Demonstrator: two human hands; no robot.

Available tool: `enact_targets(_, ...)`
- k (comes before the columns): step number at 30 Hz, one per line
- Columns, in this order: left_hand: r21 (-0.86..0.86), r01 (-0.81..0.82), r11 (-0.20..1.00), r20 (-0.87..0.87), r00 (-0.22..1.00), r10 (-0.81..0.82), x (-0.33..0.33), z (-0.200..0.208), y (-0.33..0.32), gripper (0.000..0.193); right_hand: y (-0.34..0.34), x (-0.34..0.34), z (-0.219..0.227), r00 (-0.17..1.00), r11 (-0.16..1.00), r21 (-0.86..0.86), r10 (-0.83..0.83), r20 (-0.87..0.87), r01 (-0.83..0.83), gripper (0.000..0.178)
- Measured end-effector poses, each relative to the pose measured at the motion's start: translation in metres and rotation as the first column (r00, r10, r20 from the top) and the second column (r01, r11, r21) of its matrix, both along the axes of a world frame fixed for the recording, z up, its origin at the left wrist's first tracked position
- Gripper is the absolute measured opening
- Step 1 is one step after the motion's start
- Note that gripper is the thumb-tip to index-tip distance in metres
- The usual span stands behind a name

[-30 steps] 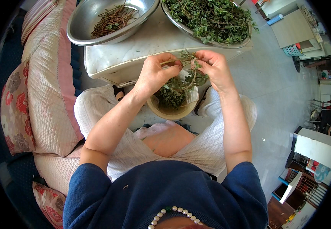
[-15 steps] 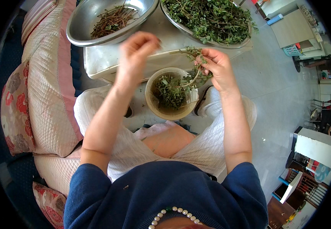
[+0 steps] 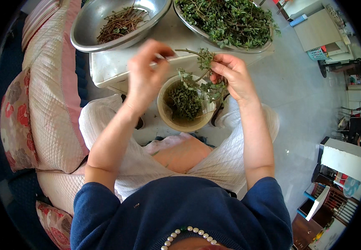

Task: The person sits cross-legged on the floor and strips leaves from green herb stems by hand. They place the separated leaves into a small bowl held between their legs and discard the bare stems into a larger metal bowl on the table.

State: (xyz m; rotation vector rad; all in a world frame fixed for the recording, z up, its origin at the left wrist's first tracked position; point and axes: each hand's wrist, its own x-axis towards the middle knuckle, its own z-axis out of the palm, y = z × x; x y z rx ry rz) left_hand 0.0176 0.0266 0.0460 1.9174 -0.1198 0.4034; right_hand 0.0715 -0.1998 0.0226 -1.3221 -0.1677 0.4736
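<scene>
Leafy green sprigs [image 3: 206, 58] with thick stems are held in my right hand [image 3: 233, 76], pinched between thumb and fingers above a cream bucket [image 3: 162, 112]. One bare stem points left out of the bunch. Near that stem's tip is my left hand [image 3: 147, 75], raised with bent fingers; motion smears the fingertips, and I cannot make out whether they hold anything. Inside the bucket lies a heap of green leafy tops [image 3: 184, 102]. Some leaves from my right hand hang over the bucket's right side.
A white low table [image 3: 109, 68] carries two metal basins. The left basin [image 3: 78, 35] holds a pile of bare reddish-brown stems [image 3: 120, 26]; the right basin [image 3: 201, 34] is heaped with leafy greens [image 3: 230, 21]. A quilted sofa [image 3: 49, 112] runs along my left.
My left hand has dropped slightly and its fingers have turned. My right hand has shifted a little left, and the sprigs now spread more over the bucket, with the bare stem reaching further left.
</scene>
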Motion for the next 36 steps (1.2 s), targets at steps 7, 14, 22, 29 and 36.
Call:
enact_targets(7, -0.657, 0.127, 0.743, -0.298, 0.862, -0.410, 0.000, -0.035, -0.037, 0.024, 0.013, -0.007, -0.006, 0.999, 0.999, -0.043, 0.012, 0.045, -0.010, 0.015)
enact_targets(14, -0.765, 0.022, 0.644, -0.355, 0.820, -0.449, 0.004, -0.043, -0.036, 0.013, 0.018, -0.013, -0.003, 0.993, 0.991, -0.133, 0.013, 0.118, 0.003, 0.012)
enact_targets(22, -0.736, 0.028, 0.676, -0.355, 0.834, -0.422, 0.005, -0.037, -0.034, 0.009, 0.017, -0.012, -0.002, 0.992, 0.997, -0.079, 0.011, 0.126, -0.001, 0.009)
enact_targets(29, -0.734, -0.033, 0.679, -0.382, 0.846, -0.371, 0.003, -0.040, -0.013, 0.008, -0.006, -0.001, 0.010, 0.987, 0.993, -0.031, -0.107, 0.120, 0.111, 0.008)
enact_targets(36, -0.121, 0.333, 0.935, -0.430, 0.832, -0.352, -0.003, -0.047, 0.004, 0.020, -0.008, 0.001, 0.011, 0.990, 0.995, -0.017, -0.095, 0.105, 0.097, 0.009)
